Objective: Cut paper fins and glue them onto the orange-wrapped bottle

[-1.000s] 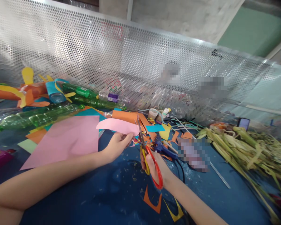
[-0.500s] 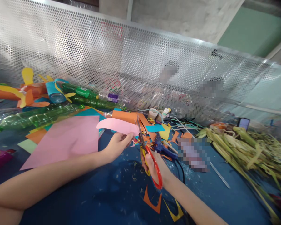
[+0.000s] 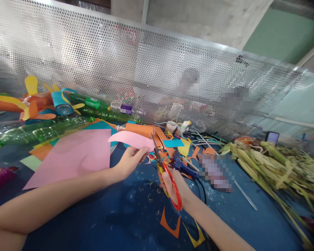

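Note:
Between the thumb and fingers of my left hand (image 3: 132, 161) is a curved strip of pink paper (image 3: 131, 139), its pointed end to the left. My right hand (image 3: 174, 183) is wrapped round the handles of scissors (image 3: 176, 191), one red and one yellow. The blades point up and away, at the right end of the pink strip, and look slightly parted. A large pink sheet (image 3: 75, 153) lies on the blue table (image 3: 99, 216), left of my left hand. Orange and yellow cut-offs (image 3: 170, 226) lie below my right hand.
Plastic bottles (image 3: 47, 129) and paper-wrapped bottles line the back left. A blue glue gun (image 3: 184, 167) and coloured scraps are beyond my right hand. Dry husks (image 3: 279, 167) and a phone (image 3: 272, 138) are at the right. A perforated metal screen (image 3: 157, 69) stands behind, with people beyond it.
The right end of the pink strip has shifted slightly left, and the scissor blades have parted a little from it. Both hands stay in nearly the same place.

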A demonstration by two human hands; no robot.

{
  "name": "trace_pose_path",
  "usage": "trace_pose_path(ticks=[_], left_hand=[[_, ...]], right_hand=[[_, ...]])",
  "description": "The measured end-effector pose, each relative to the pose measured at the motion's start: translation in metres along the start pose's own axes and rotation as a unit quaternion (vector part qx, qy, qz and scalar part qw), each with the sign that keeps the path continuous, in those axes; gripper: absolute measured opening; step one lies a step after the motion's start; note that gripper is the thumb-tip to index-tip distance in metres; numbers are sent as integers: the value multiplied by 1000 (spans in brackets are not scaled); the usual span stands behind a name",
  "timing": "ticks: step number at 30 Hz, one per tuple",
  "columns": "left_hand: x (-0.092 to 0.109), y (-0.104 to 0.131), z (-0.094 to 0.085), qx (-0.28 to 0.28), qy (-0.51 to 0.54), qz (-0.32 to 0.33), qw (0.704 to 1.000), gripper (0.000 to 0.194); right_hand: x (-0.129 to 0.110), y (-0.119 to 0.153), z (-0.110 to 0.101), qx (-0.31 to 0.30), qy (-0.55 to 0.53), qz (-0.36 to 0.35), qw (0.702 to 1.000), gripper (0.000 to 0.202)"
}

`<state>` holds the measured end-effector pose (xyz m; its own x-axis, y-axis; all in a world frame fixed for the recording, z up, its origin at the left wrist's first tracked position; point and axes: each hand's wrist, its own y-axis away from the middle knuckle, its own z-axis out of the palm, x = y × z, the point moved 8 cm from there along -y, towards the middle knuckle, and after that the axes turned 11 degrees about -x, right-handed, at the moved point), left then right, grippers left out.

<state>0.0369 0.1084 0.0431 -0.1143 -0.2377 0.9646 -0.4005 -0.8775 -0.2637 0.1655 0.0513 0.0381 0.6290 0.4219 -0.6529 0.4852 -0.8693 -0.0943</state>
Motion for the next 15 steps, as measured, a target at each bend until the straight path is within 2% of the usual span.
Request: trace_pose_path(ticks=[4,15], left_hand=[[-1,-2,-4,9,18,7,1000,29],[0,-3,-7,6,32,24,999,25]], right_hand=[[1,-2,4,-31,-12,-2,999,50],[10,-1,6,-21,-30,11,999,44]])
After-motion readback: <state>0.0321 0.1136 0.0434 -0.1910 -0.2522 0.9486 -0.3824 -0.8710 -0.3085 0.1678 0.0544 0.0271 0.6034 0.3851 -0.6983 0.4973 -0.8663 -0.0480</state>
